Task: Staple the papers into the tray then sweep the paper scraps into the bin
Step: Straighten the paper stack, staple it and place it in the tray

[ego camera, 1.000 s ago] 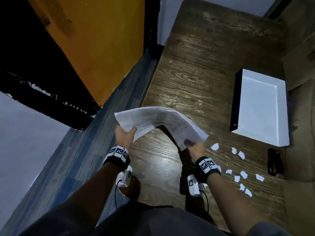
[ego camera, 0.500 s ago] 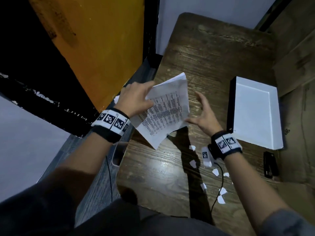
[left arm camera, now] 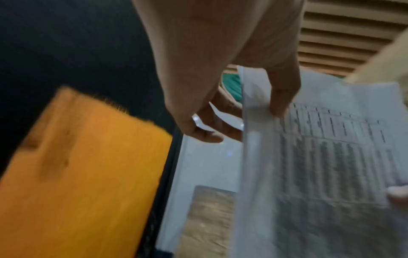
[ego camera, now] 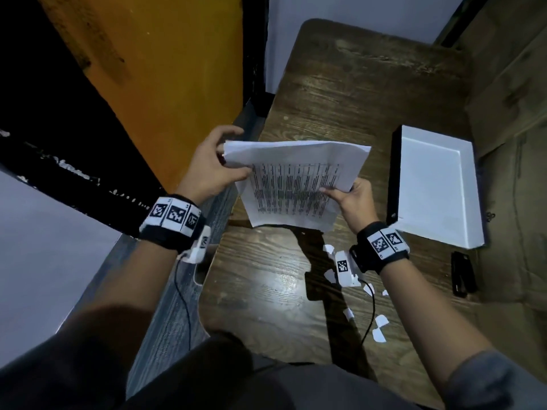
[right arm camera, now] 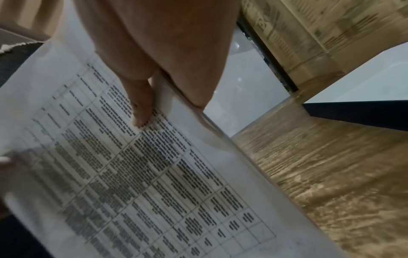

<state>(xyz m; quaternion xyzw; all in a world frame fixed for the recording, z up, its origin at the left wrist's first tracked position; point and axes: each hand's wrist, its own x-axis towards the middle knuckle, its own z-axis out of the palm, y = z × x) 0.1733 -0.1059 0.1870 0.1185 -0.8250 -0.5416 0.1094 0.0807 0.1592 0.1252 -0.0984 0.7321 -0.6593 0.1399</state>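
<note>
I hold a stack of printed papers (ego camera: 296, 184) above the wooden table (ego camera: 355, 93), tilted with the text facing me. My left hand (ego camera: 220, 164) pinches the stack's left edge, thumb on the front (left arm camera: 280, 94). My right hand (ego camera: 349, 192) pinches its right edge, thumb over the printed table (right arm camera: 141, 108). The white tray (ego camera: 438, 187) lies on the table to the right, with nothing in it. A black stapler (ego camera: 463, 273) lies just below the tray. Several white paper scraps (ego camera: 379, 324) are scattered on the table under my right forearm.
An orange panel (ego camera: 165, 69) and a dark frame stand left of the table. Brown cardboard (ego camera: 512, 93) borders the table's right side. Blue-grey flooring (ego camera: 177, 306) runs along the table's left edge. No bin shows in any view.
The papers were first held low and bowed, then raised in my left hand alone. Now my right hand grips the right edge again and the stack is spread flat between both hands.
</note>
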